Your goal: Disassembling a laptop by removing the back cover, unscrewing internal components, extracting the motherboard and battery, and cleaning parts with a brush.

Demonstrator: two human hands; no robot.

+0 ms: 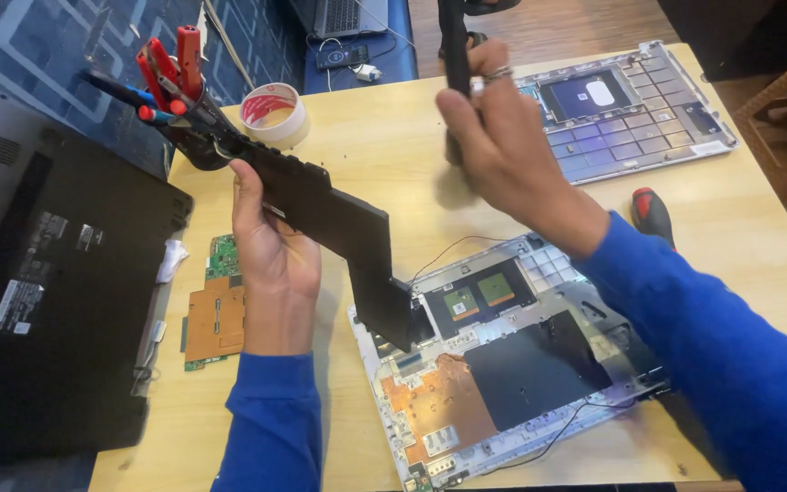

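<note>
My left hand grips a flat black L-shaped laptop part and holds it tilted above the table. Its lower end hangs over an opened laptop chassis with copper foil and small green boards showing. My right hand, with rings on two fingers, is closed around a dark stick-like tool held upright above the table; its lower end is blurred.
A black laptop shell lies at the left. A circuit board with an orange cover sits beside it. A second grey laptop case lies at the back right, a red-handled screwdriver near it. A tool holder and tape roll stand behind.
</note>
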